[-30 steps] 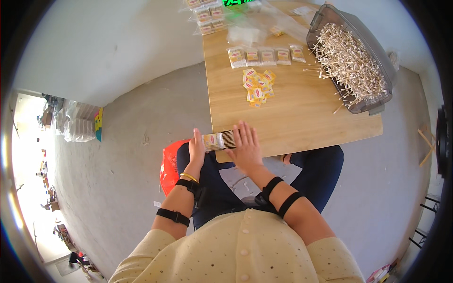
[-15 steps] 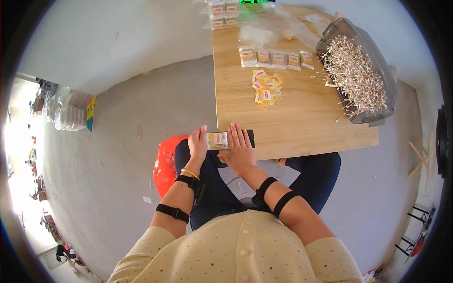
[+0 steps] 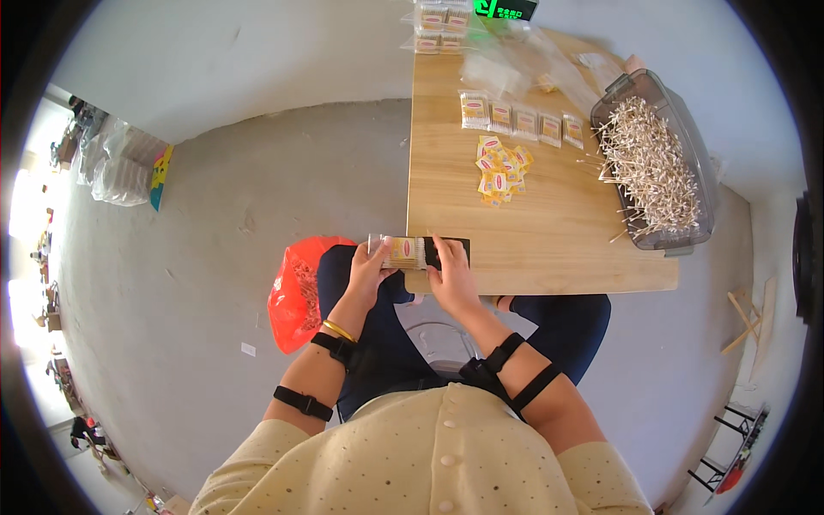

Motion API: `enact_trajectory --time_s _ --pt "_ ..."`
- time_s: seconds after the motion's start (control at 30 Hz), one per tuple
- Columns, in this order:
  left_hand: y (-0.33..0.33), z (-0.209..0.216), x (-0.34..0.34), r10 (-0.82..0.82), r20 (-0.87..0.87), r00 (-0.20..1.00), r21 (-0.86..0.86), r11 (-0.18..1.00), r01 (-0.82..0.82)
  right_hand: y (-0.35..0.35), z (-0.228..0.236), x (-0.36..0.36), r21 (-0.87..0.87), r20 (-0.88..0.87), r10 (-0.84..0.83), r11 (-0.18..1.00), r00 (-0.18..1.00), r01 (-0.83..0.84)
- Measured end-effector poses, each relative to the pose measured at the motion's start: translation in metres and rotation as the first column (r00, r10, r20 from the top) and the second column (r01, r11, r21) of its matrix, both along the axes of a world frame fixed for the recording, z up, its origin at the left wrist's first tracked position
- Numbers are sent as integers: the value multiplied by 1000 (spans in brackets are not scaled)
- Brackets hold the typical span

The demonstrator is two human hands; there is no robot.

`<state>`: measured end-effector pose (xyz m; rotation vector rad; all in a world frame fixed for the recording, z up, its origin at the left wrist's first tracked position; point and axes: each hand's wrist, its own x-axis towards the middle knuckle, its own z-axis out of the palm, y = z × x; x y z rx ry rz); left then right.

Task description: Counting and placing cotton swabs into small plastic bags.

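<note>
My left hand (image 3: 367, 275) is closed round the left end of a clear packet of cotton swabs (image 3: 405, 251) with a printed card inside. Clear film sticks up past my fingers. The packet lies level at the table's near left corner, its left end out beyond the edge. Its right end meets a black flat holder (image 3: 461, 247); whether it is partly inside, I cannot tell. My right hand (image 3: 453, 279) grips the holder's left part, fingertips at its far edge and thumb at its near edge. A loose heap of yellow and white cards (image 3: 501, 172) lies farther up the table.
Several filled swab packets (image 3: 525, 123) form a row behind the cards. Clear plastic bags (image 3: 498, 75) lie beyond. A grey bin (image 3: 705, 184) full of loose swabs stands at the right of the wooden table (image 3: 549, 249). A red bag (image 3: 287, 292) sits on the floor by my left leg.
My right hand has gone from lying flat over the packet and holder to curled fingers on the holder. Film now shows past my left fingers. The whole view has shifted slightly.
</note>
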<state>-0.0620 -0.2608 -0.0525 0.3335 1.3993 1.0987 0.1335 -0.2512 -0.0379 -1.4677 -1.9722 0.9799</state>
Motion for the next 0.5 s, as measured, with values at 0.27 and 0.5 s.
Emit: enact_trajectory --time_s 0.27,0.5 --pt "-5 -9 18 133 70 989 26 990 -135 2 -36 -14 -163 -157 -29 987 987 3" --pt "-2 -5 16 79 22 997 12 997 -80 -6 -46 -41 -109 -176 -36 994 984 16"
